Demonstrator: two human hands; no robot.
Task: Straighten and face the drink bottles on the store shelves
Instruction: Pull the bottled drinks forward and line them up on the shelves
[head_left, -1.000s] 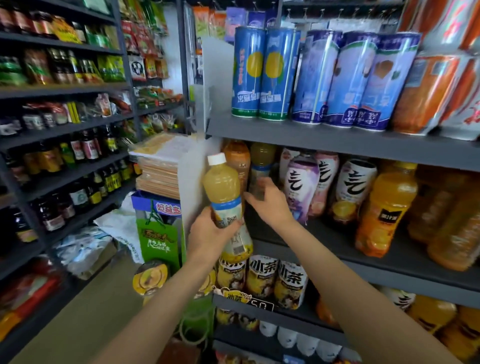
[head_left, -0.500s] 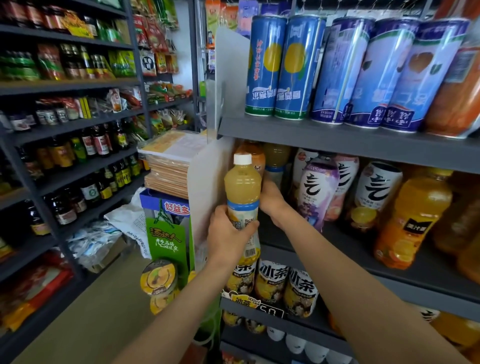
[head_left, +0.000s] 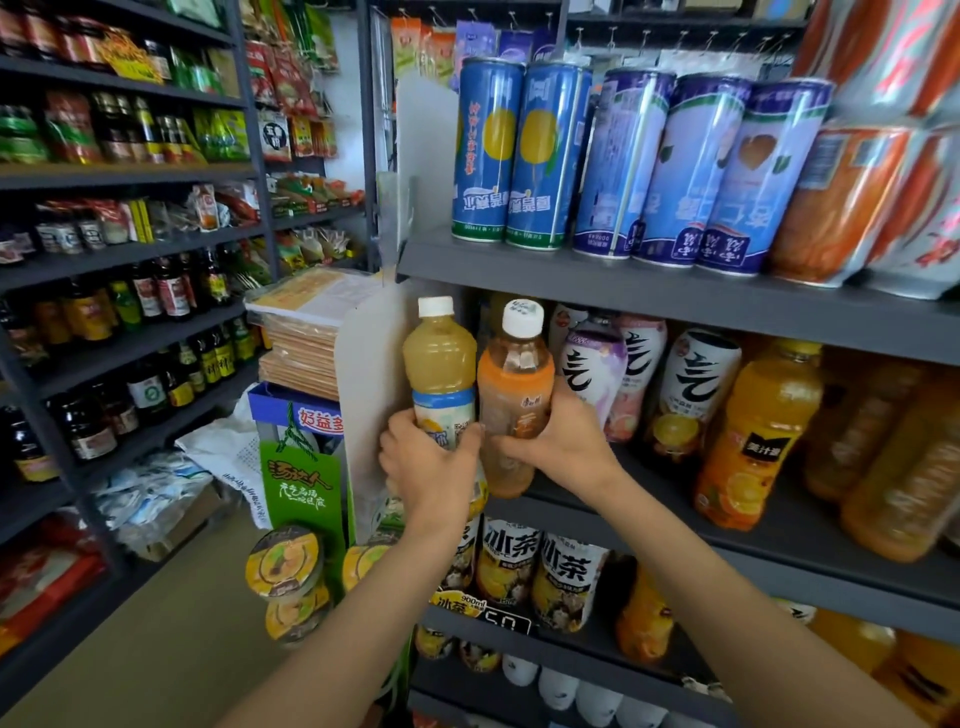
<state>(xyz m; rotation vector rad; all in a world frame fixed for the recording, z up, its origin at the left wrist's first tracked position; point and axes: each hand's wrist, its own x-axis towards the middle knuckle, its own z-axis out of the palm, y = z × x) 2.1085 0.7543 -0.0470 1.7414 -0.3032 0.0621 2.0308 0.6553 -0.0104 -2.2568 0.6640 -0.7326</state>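
Observation:
My left hand (head_left: 428, 462) grips a pale yellow juice bottle (head_left: 440, 364) with a white cap, held upright at the left end of the middle grey shelf (head_left: 753, 525). Right beside it, my right hand (head_left: 558, 441) grips an orange tea bottle (head_left: 514, 384) with a white cap, tilted slightly and at the shelf's front edge. The two bottles touch side by side. To their right stand purple and white labelled bottles (head_left: 592, 369) and a large orange juice bottle (head_left: 753, 431).
Tall blue cans (head_left: 511, 156) line the shelf above. Iced tea bottles (head_left: 506, 561) fill the shelf below. A white divider panel (head_left: 371, 374) closes the shelf's left end. A green display stand (head_left: 301, 467) and stacked cups (head_left: 285, 566) stand left; sauce-bottle shelves (head_left: 130, 312) line the aisle.
My right hand drew the orange tea bottle forward from the back of the shelf to its front edge. My left hand kept the yellow bottle, which now stands next to it.

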